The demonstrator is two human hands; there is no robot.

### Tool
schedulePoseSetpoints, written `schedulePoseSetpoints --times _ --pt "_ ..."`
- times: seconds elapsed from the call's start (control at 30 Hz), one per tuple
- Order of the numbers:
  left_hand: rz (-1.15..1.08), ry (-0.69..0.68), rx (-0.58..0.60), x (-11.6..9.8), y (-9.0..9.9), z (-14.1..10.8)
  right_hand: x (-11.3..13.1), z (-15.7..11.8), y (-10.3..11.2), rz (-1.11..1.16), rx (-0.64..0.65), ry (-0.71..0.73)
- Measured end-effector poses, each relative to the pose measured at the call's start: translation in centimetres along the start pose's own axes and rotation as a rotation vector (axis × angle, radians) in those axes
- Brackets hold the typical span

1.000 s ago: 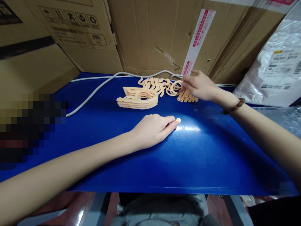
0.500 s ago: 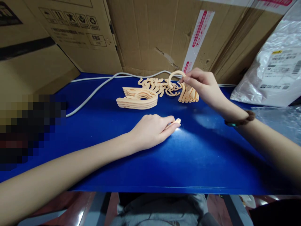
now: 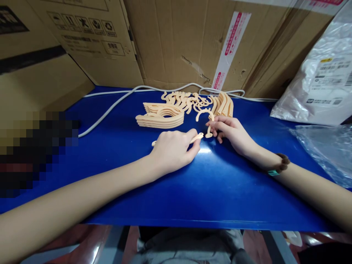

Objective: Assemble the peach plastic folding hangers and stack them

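Observation:
My left hand is closed on a slim beige plastic arm piece, whose holed end sticks out past my fingertips and whose other end shows behind the hand. Just right of it, my right hand pinches a beige hook, its curve upward and its small round base low, close to the holed end. A small gap separates the two pieces. Behind the hands are a stack of beige hanger parts, a loose heap of hooks and a row of curved arm pieces.
All this is on a blue table. A white cable runs along the back. Cardboard boxes stand behind. At the right are a white plastic parcel and a clear plastic bag.
My right hand has come down and nearer with the hook, which now hangs upright beside the left hand's piece. The held arm piece has shifted slightly left and up.

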State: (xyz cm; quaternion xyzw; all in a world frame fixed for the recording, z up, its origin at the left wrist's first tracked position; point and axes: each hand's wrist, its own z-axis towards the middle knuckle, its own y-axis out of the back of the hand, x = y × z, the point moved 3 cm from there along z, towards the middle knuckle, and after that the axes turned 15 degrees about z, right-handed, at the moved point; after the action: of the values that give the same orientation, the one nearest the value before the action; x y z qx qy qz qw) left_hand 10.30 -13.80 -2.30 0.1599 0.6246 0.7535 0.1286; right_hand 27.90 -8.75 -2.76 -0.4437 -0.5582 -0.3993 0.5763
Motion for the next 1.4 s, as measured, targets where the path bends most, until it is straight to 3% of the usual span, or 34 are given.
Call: schedulePoseSetpoints --times 0.37,0.83,1.13,1.4 --pt "-0.022 -0.031 0.025 0.0 -0.2 0.3 -0.4 -0.2 0.1 0.053 0.059 0.040" --pt "-0.075 -0.028 0.049 0.2 -0.3 0.4 -0.5 0.0 0.3 0.146 0.002 0.023" --pt "-0.123 -0.040 -0.036 0.1 -0.2 -0.1 -0.4 0.0 0.9 0.295 -0.041 0.066" --pt "-0.173 -0.083 -0.074 0.0 -0.1 -0.2 -0.5 -0.2 0.9 0.211 0.029 0.054"
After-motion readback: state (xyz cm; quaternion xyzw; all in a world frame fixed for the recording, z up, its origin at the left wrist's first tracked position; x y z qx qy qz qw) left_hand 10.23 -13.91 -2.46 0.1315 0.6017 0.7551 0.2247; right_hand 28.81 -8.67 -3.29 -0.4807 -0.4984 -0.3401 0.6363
